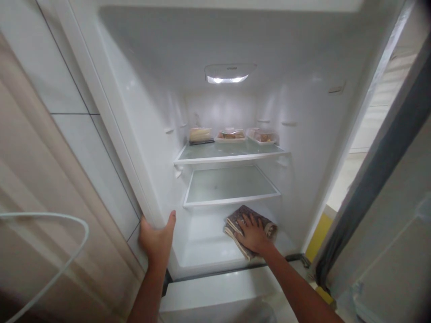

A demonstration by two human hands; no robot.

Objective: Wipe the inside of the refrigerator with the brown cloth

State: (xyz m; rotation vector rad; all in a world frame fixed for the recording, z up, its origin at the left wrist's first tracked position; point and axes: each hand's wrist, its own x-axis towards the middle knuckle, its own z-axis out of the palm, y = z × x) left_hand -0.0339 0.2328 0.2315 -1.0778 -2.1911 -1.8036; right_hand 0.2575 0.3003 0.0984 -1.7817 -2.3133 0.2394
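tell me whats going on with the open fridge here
A person stands at an open fridge. Their right hand presses flat on a folded brown cloth lying on the fridge floor, under the lower glass shelf. Their left hand grips the fridge's left front edge. Three food containers sit in a row at the back of the upper glass shelf. The lower shelf shows nothing on it, and the interior light is on.

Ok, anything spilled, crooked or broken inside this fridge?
Nothing stands out. The three food containers sit in a row at the back of the top shelf, both glass shelves look level, and no spill shows. The right hand presses a folded cloth on the fridge floor; the left hand grips the fridge's left edge.
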